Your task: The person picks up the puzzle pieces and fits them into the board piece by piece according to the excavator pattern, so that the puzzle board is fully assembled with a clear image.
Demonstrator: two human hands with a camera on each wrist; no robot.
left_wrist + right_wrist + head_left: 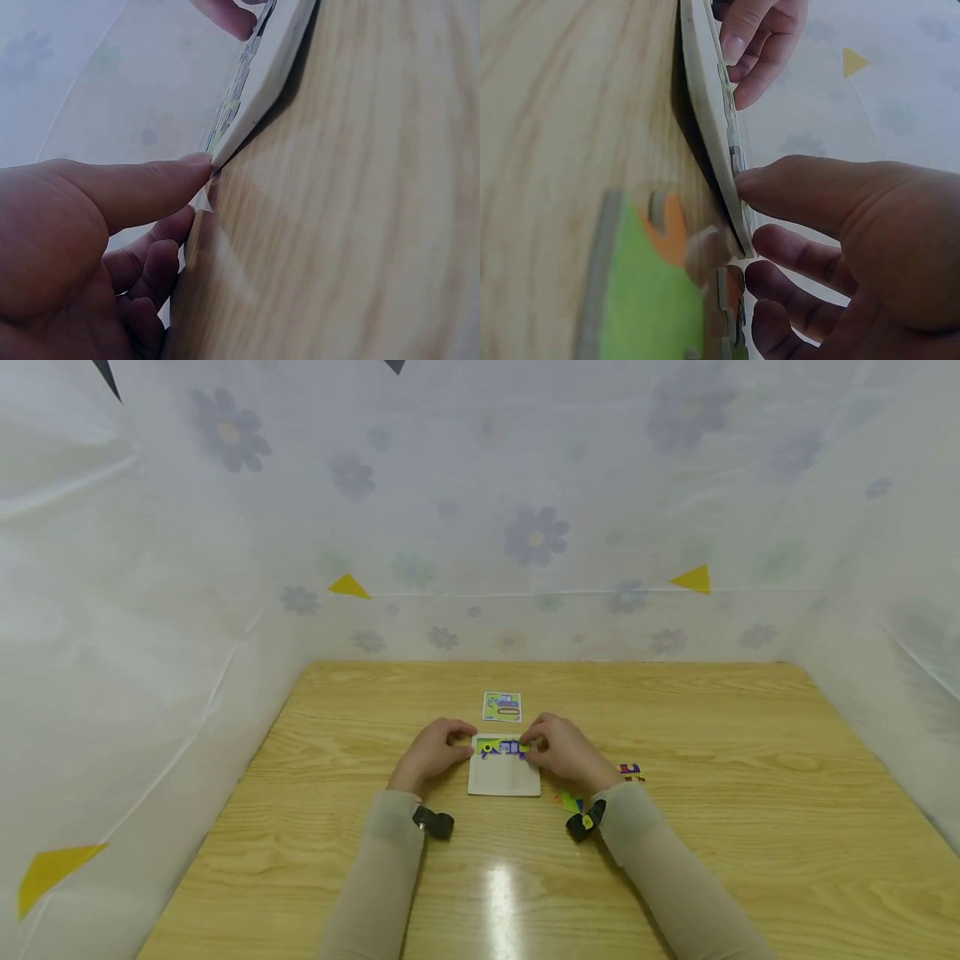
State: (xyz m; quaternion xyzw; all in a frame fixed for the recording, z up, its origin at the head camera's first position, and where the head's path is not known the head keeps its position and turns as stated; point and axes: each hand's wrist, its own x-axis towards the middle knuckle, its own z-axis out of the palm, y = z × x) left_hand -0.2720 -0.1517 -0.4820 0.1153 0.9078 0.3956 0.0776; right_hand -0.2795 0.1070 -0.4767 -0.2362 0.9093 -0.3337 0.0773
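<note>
A pale jigsaw puzzle board (504, 778) lies flat on the table, with joined purple, green and yellow pieces (502, 747) along its far part. At its left edge my left hand (435, 748) holds the board between thumb and bent fingers; the left wrist view shows the thumb tip (196, 159) at the corner. My right hand (564, 750) pinches a puzzle piece at the board's far right corner, the piece mostly covered by the fingers. In the right wrist view the right thumb (780, 184) presses on the board's top side.
Beyond the board lies a small square picture card (502, 707). Loose green and orange pieces (570, 802) lie by the right wrist, partly hidden, and a red and yellow piece (632, 772) lies farther right. White flowered sheeting (536, 537) surrounds the wooden table (300, 860).
</note>
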